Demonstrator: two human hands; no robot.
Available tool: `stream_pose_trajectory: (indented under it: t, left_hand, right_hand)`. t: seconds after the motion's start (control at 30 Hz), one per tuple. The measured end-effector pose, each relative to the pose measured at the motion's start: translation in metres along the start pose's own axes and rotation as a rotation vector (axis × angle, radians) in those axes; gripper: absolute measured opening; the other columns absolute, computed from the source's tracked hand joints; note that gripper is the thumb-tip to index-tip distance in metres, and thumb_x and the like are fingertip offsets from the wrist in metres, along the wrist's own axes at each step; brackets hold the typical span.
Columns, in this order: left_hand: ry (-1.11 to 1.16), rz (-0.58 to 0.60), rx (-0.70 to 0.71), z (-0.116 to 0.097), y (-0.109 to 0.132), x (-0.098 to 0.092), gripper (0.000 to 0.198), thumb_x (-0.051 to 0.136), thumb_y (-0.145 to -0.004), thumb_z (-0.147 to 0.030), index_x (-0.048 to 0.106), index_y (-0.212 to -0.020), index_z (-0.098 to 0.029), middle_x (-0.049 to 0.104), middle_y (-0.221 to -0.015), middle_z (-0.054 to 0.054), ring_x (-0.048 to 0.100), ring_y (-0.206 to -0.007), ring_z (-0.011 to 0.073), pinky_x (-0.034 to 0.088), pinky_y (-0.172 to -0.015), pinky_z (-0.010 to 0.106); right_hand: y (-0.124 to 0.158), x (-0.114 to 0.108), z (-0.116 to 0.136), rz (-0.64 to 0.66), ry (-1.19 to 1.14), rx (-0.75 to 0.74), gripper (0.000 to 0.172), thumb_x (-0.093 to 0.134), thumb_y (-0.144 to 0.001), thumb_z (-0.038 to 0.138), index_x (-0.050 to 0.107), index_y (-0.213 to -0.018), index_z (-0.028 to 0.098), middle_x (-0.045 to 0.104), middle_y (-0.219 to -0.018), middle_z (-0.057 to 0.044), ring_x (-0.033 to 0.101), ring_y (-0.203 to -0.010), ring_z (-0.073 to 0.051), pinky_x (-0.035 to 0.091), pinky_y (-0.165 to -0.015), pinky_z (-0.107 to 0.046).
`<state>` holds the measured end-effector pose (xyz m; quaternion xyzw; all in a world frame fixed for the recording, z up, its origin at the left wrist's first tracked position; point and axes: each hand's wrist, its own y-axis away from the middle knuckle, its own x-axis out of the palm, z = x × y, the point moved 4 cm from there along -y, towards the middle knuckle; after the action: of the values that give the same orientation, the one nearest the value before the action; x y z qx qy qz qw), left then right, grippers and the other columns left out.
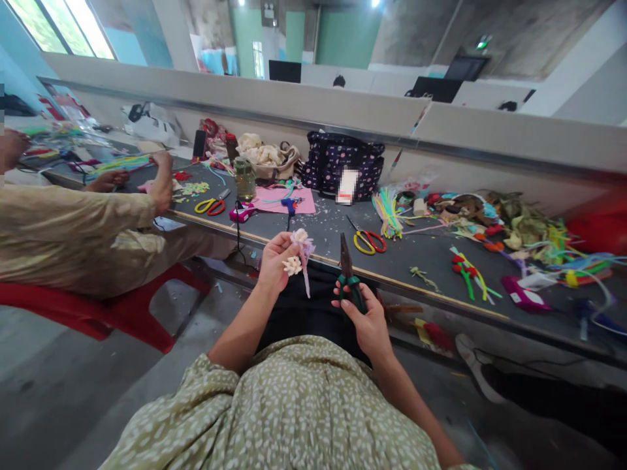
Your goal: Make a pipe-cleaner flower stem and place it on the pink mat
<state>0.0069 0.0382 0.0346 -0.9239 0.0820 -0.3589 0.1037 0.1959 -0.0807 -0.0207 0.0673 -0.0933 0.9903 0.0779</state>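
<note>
My left hand (275,261) is closed round a small craft flower (300,251) made of cream and pale purple fuzzy wire, its pink stem hanging down. My right hand (366,320) grips a pair of green-handled pliers (349,274), jaws pointing up and closed, a little to the right of the flower. Both hands are held above my lap, just in front of the near edge of the grey table (333,228).
On the table lie red-and-yellow scissors (368,240), a second pair of scissors (211,205), a pink sheet (284,199), a glass jar (243,177), a dark dotted bag (341,166) and heaps of coloured fuzzy wires (514,228). A person's arm (73,215) rests at left, above a red chair (98,316).
</note>
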Motion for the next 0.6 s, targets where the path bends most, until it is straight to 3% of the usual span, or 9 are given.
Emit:
stream_pose_trajectory:
  t: [0.2, 0.33, 0.6]
  left_hand:
    - [0.047, -0.007, -0.070, 0.007, -0.003, 0.005, 0.044, 0.095, -0.052, -0.027, 0.062, -0.079, -0.019, 0.071, -0.075, 0.000, 0.066, -0.062, 0.0120, 0.052, -0.058, 0.023]
    - [0.082, 0.023, -0.088, 0.013, -0.002, 0.008, 0.046, 0.096, -0.052, -0.026, 0.061, -0.081, -0.019, 0.070, -0.074, -0.001, 0.066, -0.063, 0.0113, 0.052, -0.059, 0.022]
    - [0.055, 0.007, -0.140, 0.017, -0.004, 0.005, 0.035, 0.089, -0.064, -0.028, 0.061, -0.082, -0.019, 0.068, -0.074, -0.002, 0.062, -0.061, 0.0090, 0.050, -0.059, 0.021]
  right_hand:
    - [-0.016, 0.022, -0.002, 0.016, 0.020, -0.048, 0.036, 0.077, -0.079, 0.034, 0.058, -0.109, 0.024, 0.067, -0.120, -0.007, 0.070, -0.107, -0.025, 0.059, -0.089, -0.040]
    - [-0.031, 0.038, -0.001, -0.019, 0.099, -0.070, 0.040, 0.077, -0.074, 0.030, 0.058, -0.109, 0.024, 0.070, -0.106, -0.005, 0.072, -0.098, -0.023, 0.058, -0.087, -0.037]
    - [-0.050, 0.050, -0.001, -0.083, 0.175, -0.123, 0.035, 0.075, -0.071, 0.028, 0.057, -0.101, 0.022, 0.069, -0.086, 0.000, 0.070, -0.080, -0.019, 0.057, -0.080, -0.034]
